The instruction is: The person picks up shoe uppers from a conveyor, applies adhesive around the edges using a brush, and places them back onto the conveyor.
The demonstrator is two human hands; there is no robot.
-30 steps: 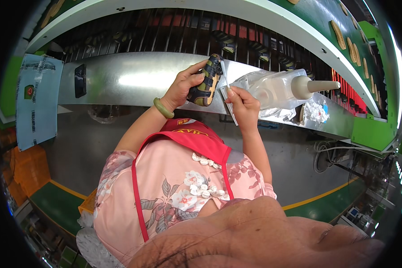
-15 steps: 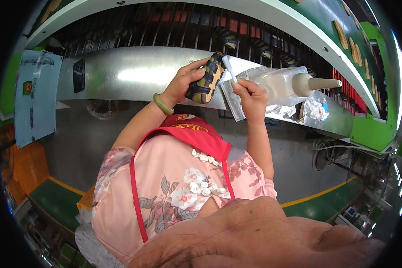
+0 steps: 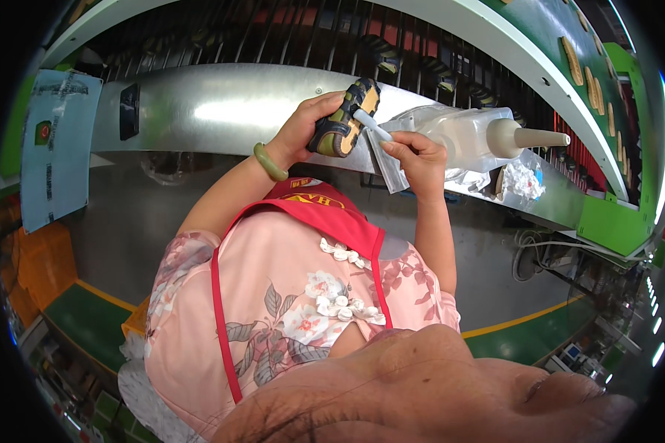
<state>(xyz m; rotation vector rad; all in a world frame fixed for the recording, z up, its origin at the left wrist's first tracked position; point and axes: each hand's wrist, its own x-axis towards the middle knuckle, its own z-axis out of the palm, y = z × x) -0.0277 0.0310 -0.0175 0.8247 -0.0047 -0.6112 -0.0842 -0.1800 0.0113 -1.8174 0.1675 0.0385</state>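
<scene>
My left hand (image 3: 300, 133) grips a small sandal (image 3: 341, 127) with dark navy and camouflage-green straps, its tan underside turned partly to the right. Between the thumb and fingers of my right hand (image 3: 423, 161) is a slim pale-blue brush-like tool (image 3: 374, 124). The tool's far end rests against the sandal, by the straps and the tan underside; its tip is too small to make out. Just beyond my right hand, a translucent plastic bottle (image 3: 454, 139) with a long cream nozzle lies on its side.
A shiny metal ledge (image 3: 222, 111) runs along the front of a rack of metal rods (image 3: 288, 37), where more sandals (image 3: 380, 53) sit. Crumpled white material (image 3: 523, 181) lies right of the bottle. A blue board (image 3: 58, 148) hangs at left; tan soles (image 3: 571, 60) lie on a green belt.
The pale-blue tool's head has moved from beside the sandal's upper right onto it. The sandal has turned so more of its tan underside shows.
</scene>
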